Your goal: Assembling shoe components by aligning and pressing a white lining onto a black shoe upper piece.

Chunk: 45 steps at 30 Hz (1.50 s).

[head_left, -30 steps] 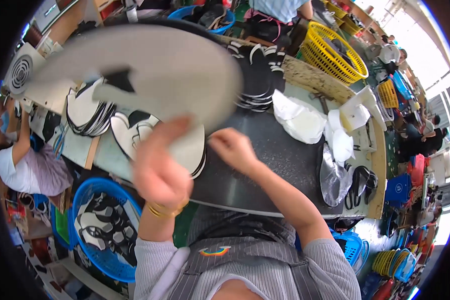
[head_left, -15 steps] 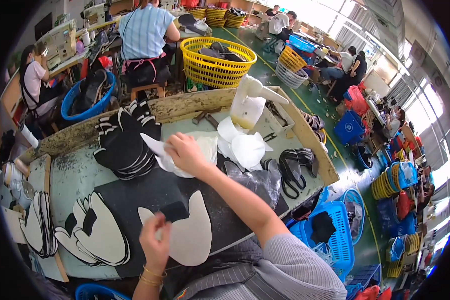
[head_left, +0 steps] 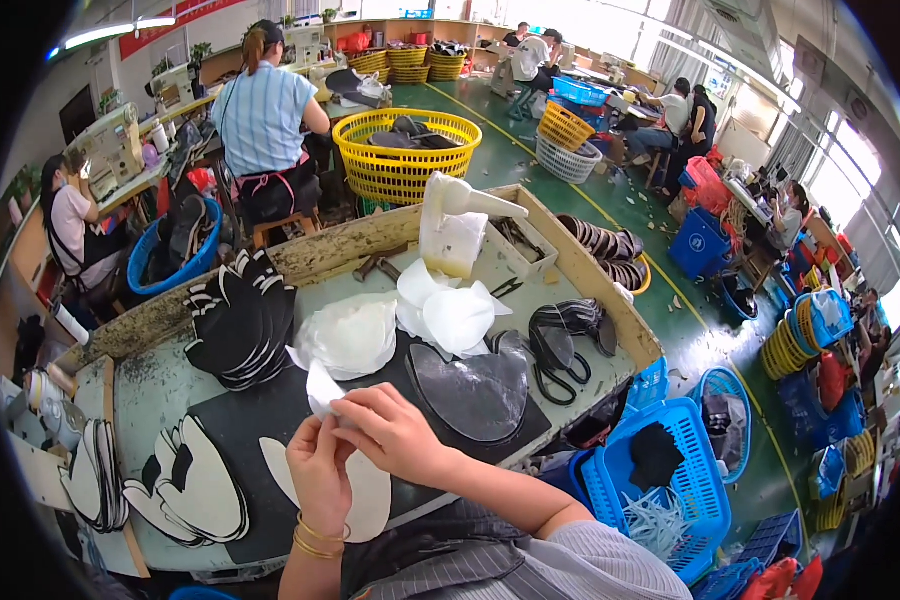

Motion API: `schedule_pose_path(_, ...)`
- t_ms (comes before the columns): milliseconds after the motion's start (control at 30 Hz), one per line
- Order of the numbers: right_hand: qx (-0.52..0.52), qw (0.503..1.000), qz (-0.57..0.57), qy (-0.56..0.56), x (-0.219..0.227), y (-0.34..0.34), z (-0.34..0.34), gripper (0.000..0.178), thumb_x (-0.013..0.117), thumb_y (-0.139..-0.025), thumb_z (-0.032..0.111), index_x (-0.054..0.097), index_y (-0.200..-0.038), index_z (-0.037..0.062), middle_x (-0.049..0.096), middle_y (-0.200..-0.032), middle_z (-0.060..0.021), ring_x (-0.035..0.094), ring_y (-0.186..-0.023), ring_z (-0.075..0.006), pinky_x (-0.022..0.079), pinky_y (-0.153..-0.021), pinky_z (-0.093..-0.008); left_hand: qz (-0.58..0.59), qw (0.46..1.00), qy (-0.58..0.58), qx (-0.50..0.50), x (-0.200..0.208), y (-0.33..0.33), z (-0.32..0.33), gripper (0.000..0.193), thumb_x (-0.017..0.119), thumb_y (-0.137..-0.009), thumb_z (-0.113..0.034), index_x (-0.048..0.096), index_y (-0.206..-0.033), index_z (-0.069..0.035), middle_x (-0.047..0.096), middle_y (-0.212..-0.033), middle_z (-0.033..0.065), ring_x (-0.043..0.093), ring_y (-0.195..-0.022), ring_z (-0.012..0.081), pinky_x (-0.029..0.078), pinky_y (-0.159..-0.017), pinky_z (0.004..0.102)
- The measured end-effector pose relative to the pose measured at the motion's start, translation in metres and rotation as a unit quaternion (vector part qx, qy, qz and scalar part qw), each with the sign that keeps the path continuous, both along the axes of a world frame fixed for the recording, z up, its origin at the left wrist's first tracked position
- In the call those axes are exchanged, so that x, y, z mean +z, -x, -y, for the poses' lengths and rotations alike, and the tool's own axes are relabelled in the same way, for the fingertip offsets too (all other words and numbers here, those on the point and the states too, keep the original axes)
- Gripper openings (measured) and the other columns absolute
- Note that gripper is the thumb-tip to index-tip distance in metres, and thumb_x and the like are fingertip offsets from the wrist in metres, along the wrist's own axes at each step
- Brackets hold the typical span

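Observation:
Both hands meet over the front of the workbench, pinching one thin white sheet piece [head_left: 323, 388]. My left hand [head_left: 318, 470] has its fingers closed at the lower edge of the piece, and my right hand [head_left: 395, 435] grips it from the right. Beneath them, an off-white U-shaped cut piece [head_left: 372, 498] lies on a black mat [head_left: 232, 410], partly hidden by my hands. Just beyond is a pile of white sheet pieces [head_left: 345, 335]. A dark grey curved piece [head_left: 475, 390] with a shiny surface lies to the right.
Black cut pieces [head_left: 238, 325] are stacked at the back left, off-white ones [head_left: 205, 490] at the front left. Scissors [head_left: 560, 382], a white bottle with a spout [head_left: 452, 235] and a hammer [head_left: 378, 265] lie or stand rightward and behind. A raised wooden edge [head_left: 150, 325] borders the bench; a blue basket [head_left: 705, 500] stands at right.
My right hand has come from the white pile toward me with a white piece. My left hand has moved up to meet it and now grips the piece too. The view has shifted.

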State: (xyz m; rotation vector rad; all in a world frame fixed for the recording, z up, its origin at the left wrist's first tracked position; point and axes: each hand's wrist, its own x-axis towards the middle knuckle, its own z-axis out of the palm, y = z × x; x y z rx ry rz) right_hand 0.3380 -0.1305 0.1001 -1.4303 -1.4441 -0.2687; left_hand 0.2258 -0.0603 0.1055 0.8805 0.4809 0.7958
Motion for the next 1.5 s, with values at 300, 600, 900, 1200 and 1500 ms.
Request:
schedule_pose_path(300,-0.022,0.997,0.072,0.003,0.004,0.008,0.025,0.033,0.064,-0.078,0.004,0.058,-0.11,-0.0012,0.062,-0.091,-0.0106,0.061,-0.073,-0.0223,0.051,-0.064,-0.031,-0.126,0.975,-0.182,0.008,0.014,0.017,0.025,0.016,0.053,-0.094,-0.005,0.062,-0.101,0.006,0.065,-0.086,0.0082,0.064,-0.075,0.0128,0.055,-0.073,0.0264)
schedule_pose_path(600,-0.035,0.953,-0.297,0.056,0.003,0.004,0.03,0.01,0.057,-0.089,0.004,0.061,-0.097,-0.001,0.062,-0.084,-0.0073,0.057,-0.072,-0.0112,0.047,-0.065,-0.0239,-0.17,0.976,-0.127,-0.039,0.021,0.016,0.03,0.014,0.056,-0.09,-0.008,0.062,-0.089,0.004,0.064,-0.079,0.0061,0.063,-0.072,0.0121,0.052,-0.069,0.0252)
schedule_pose_path(900,0.058,0.817,-0.571,0.056,0.008,0.006,0.023,0.016,0.049,-0.097,0.014,0.057,-0.098,0.0,0.053,-0.08,0.0033,0.044,-0.071,-0.0036,0.038,-0.066,-0.0193,-0.06,0.996,-0.061,-0.015,0.0,0.023,0.021,0.016,0.053,-0.095,-0.014,0.058,-0.095,0.001,0.063,-0.083,0.0061,0.064,-0.073,0.0122,0.054,-0.067,0.0263)
schedule_pose_path(1200,-0.172,0.764,-0.61,-0.122,-0.024,-0.026,0.003,0.018,0.04,-0.098,0.017,0.049,-0.103,0.0014,0.05,-0.095,-0.0057,0.048,-0.084,-0.0133,0.042,-0.075,-0.0263,-0.157,0.964,-0.197,0.084,-0.017,0.001,-0.001,0.016,0.051,-0.096,-0.017,0.053,-0.091,-0.002,0.056,-0.069,-0.0003,0.052,-0.054,0.0043,0.044,-0.049,0.0198)
schedule_pose_path(1500,-0.166,0.867,-0.466,-0.067,-0.03,-0.095,-0.005,0.015,0.045,-0.098,0.015,0.051,-0.1,0.0013,0.056,-0.083,-0.0043,0.05,-0.072,-0.0099,0.045,-0.064,-0.0264,-0.107,0.99,-0.087,-0.007,-0.017,-0.017,-0.06,0.014,0.058,-0.092,-0.017,0.06,-0.09,-0.003,0.061,-0.079,0.0011,0.058,-0.066,0.0078,0.049,-0.063,0.022)
